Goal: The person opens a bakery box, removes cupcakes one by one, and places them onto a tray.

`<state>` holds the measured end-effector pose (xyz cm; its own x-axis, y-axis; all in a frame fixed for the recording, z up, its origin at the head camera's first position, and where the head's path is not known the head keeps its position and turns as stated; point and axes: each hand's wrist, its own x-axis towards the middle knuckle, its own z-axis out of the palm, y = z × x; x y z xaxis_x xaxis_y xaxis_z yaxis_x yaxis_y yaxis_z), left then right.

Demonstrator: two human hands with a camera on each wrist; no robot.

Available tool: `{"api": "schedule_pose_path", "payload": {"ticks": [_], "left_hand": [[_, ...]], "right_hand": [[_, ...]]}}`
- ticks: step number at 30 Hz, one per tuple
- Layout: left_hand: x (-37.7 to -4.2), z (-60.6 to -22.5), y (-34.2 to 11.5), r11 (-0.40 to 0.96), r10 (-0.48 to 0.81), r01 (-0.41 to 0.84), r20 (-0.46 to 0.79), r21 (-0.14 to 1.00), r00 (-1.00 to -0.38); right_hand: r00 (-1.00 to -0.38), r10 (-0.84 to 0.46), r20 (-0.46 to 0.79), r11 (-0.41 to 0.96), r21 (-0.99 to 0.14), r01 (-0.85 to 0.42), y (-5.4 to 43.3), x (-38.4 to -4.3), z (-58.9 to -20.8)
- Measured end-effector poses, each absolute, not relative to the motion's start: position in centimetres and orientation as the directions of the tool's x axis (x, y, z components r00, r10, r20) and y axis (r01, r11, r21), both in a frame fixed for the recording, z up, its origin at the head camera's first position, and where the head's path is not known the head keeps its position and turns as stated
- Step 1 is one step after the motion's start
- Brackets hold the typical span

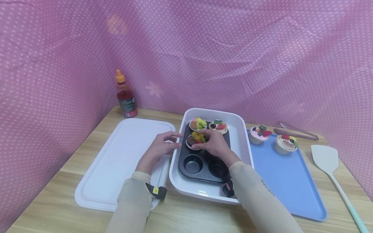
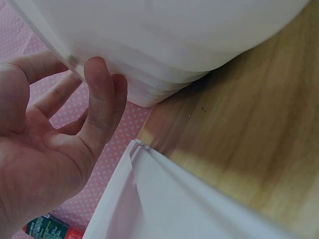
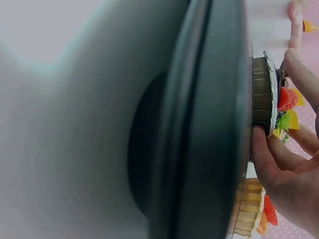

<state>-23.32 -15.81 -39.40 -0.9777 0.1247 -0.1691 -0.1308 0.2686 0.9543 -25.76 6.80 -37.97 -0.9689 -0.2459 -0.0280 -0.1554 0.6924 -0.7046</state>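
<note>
My right hand (image 1: 216, 142) grips a chocolate cupcake (image 1: 191, 141) topped with yellow and red fruit, thumb and fingers around its sides. The cupcake is at a middle-left cup of the black muffin tin (image 1: 186, 174); in the right wrist view its pleated brown wrapper (image 3: 262, 94) shows between thumb and fingers. The tin lies inside a white bin (image 1: 247, 152). Behind the hand, a fruit cupcake (image 1: 198, 124) and a cream cupcake (image 1: 218, 127) sit in the back cups. My left hand (image 1: 160, 147), fingers loosely bent, rests its fingertips at the bin's left rim.
A white lid (image 1: 116, 161) lies left of the bin, with a sauce bottle (image 1: 126, 98) behind it. On the right, a blue tray (image 1: 285, 181) carries a pink cupcake (image 1: 258, 134) and another cream cupcake (image 1: 285, 144). Tongs (image 1: 297, 133) and a white spatula (image 1: 326, 158) lie beyond.
</note>
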Motion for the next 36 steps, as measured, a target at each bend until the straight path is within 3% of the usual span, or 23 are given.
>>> {"api": "schedule_pose_path", "payload": {"ticks": [36], "left_hand": [[-23.31,-39.48,-15.85,0.27,0.117,-0.133,-0.169,0.954,-0.979]], "right_hand": [[-0.98,-0.199,0.015,0.684,-0.714,-0.15,6.36,-26.02,-38.23]]}}
